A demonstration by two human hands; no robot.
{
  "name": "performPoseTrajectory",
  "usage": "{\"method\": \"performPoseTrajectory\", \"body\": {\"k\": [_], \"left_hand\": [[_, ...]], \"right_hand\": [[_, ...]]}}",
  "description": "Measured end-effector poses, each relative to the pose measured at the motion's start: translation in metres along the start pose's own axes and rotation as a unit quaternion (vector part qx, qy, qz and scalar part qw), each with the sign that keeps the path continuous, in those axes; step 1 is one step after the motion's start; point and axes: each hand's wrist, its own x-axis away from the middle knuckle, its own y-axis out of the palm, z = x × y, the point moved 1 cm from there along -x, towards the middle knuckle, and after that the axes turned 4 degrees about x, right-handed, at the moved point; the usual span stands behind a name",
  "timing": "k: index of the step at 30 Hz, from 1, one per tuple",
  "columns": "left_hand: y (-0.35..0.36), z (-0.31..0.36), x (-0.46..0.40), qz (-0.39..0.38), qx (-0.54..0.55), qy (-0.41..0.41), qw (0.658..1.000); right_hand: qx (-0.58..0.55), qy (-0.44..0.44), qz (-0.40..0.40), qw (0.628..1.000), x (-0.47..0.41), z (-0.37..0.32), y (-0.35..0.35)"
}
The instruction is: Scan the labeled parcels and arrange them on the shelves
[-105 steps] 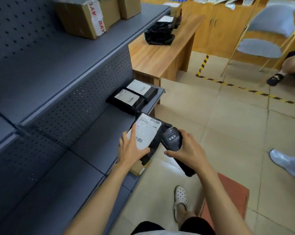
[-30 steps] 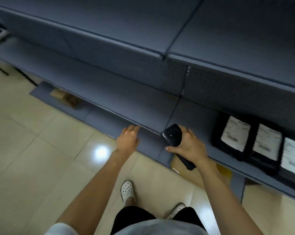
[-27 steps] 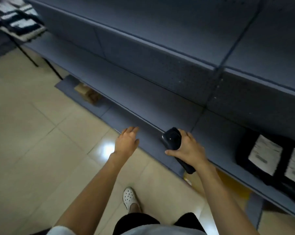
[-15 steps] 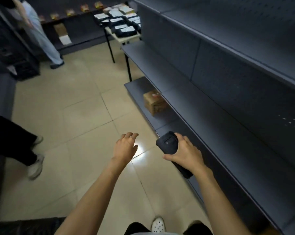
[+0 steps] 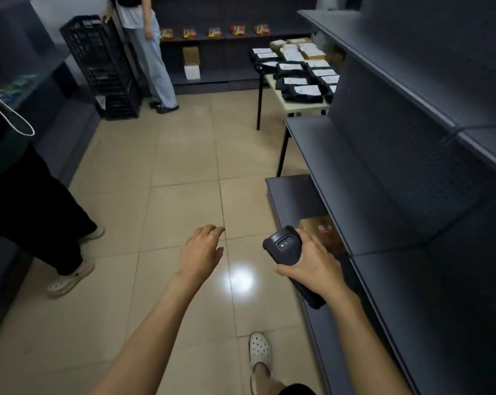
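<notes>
Head view: right hand (image 5: 315, 266) grips black scanner (image 5: 283, 246), just beside lower shelf (image 5: 338, 178) edge. Left hand (image 5: 202, 253) empty, fingers loosely spread, over floor. Labeled parcels (image 5: 298, 81) lie in batch on counter (image 5: 286, 105) beyond far end of shelf, many unscanned by look of it. Brown box (image 5: 320, 232) sits under shelf, near scanner. Task judged far from done.

Versus 3.5 s ago: parcel then under left hand now gone from it; view turned from shelf toward counter.
</notes>
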Motion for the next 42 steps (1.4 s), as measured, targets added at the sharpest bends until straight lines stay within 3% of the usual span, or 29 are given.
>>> {"method": "performPoseTrajectory", "body": {"k": [7, 14, 19, 23, 34, 42], "left_hand": [[-0.056, -0.067, -0.179, 0.043, -0.001, -0.037, 0.998], [-0.078, -0.179, -0.339, 0.061, 0.007, -0.053, 0.997], [-0.097, -0.249, -0.473, 0.060, 0.028, -0.042, 0.997], [-0.125, -0.294, -0.610, 0.044, 0.031, -0.006, 0.999], [-0.122, -0.283, -0.916, -0.026, 0.013, 0.098, 0.995], [-0.134, -0.248, -1.170, -0.031, 0.000, 0.149, 0.988]], "right_hand": [[0.028, -0.068, -0.014, 0.997, -0.210, -0.094, -0.035], [0.036, -0.104, -0.026, 0.994, -0.380, -0.179, -0.017], [0.041, -0.099, -0.039, 0.993, -0.512, -0.246, -0.014], [0.020, -0.066, 0.000, 0.998, -0.624, -0.296, -0.036], [-0.010, 0.030, 0.032, 0.999, -0.887, -0.314, -0.090], [-0.041, 0.073, 0.054, 0.995, -1.106, -0.314, -0.175]]}}
